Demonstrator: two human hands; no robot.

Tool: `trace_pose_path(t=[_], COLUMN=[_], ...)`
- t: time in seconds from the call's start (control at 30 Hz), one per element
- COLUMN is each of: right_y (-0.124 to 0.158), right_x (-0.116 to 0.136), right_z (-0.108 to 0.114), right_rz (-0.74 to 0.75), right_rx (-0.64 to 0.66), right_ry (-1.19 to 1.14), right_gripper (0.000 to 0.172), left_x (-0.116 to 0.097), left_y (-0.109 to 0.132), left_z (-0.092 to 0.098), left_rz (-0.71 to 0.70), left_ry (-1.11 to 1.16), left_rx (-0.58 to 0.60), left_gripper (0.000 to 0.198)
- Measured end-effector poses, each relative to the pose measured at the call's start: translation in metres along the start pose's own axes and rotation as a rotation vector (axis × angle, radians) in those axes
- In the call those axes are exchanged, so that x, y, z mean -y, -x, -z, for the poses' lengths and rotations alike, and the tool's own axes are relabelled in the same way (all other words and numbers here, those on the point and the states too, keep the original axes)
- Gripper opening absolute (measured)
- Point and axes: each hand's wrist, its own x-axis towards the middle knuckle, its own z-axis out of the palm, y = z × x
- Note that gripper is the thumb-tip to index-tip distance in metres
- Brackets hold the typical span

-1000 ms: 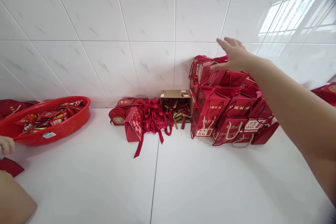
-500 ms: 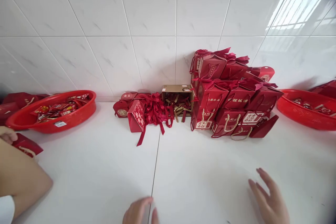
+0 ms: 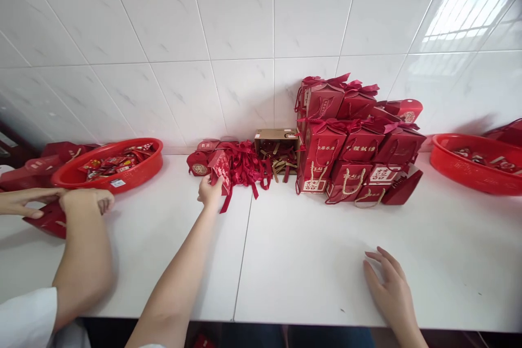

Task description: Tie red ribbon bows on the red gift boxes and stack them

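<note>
With its fingers closed around the near side, my left hand (image 3: pixel 210 190) grips a red gift box (image 3: pixel 221 167) that has a pale floral print. Dark red ribbons (image 3: pixel 247 166) lie in a heap just right of that box, some ends trailing onto the table. Behind it sits another red box (image 3: pixel 198 167) with a round gold pattern. My right hand (image 3: pixel 388 283) hovers over or rests on the white table (image 3: pixel 302 261), fingers apart and holding nothing. In front of it stands a stack of red gift boxes (image 3: pixel 324 152) with rope handles and ribbon bows.
A small cardboard box (image 3: pixel 277 135) holds gold and red ties. Red plastic baskets with wrapped sweets stand at the left (image 3: pixel 138 176) and right (image 3: pixel 468 174). At far left, a co-worker's hands (image 3: pixel 84 200) handle a red box (image 3: pixel 49 220). A tiled wall (image 3: pixel 244 22) closes the back.
My left hand has reached forward from the near edge and taken hold of the printed red box. My right hand has shifted slightly left. The co-worker's arm has moved further into view.
</note>
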Motion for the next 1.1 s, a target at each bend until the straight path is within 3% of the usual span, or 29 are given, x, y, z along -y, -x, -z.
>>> trace_pose_path(t=[0.07,0.13,0.23,0.33,0.43,0.6,0.67,0.77,0.83,1.0,1.1], right_y=[0.0,-0.001,-0.002,0.0,0.007,0.022,0.023,0.021,0.019,0.016,0.013], right_x=[-0.001,-0.002,-0.001,0.005,0.02,0.057,0.066,0.068,0.063,0.054,0.056], right_z=[-0.001,-0.002,-0.002,-0.002,-0.006,-0.021,-0.026,-0.027,-0.025,-0.025,-0.027], right_rz=[0.013,0.031,0.046,0.037,0.085,0.336,0.338,0.243,0.212,0.205,0.214], right_rx=[0.013,0.016,-0.006,-0.046,-0.041,0.162,0.18,0.199,0.231,0.313,0.372], right_ry=[0.002,0.002,-0.014,-0.049,-0.165,-0.396,-0.433,-0.431,-0.429,-0.538,-0.595], right_gripper=[0.039,0.039,0.037,0.033,0.034,0.069,0.07,0.055,0.049,0.043,0.038], left_x=[0.006,0.005,-0.007,-0.022,-0.033,-0.048,-0.056,-0.064,-0.065,-0.066,-0.075], left_y=[0.0,0.004,0.021,0.057,0.107,0.18,0.189,0.178,0.158,0.091,0.049], left_z=[0.009,0.024,0.048,0.061,0.056,0.035,0.033,0.029,0.017,-0.054,-0.097], left_rz=[0.035,0.027,-0.025,-0.048,-0.04,-0.063,-0.101,-0.18,-0.194,-0.164,-0.184], left_ry=[0.053,0.129,0.252,0.359,0.398,0.41,0.434,0.463,0.357,0.03,-0.098], left_rx=[-0.041,-0.06,0.031,0.312,0.63,1.005,1.192,1.445,1.387,0.885,0.688], left_gripper=[0.029,0.033,0.045,0.05,0.046,0.035,0.035,0.056,0.061,0.035,0.031])
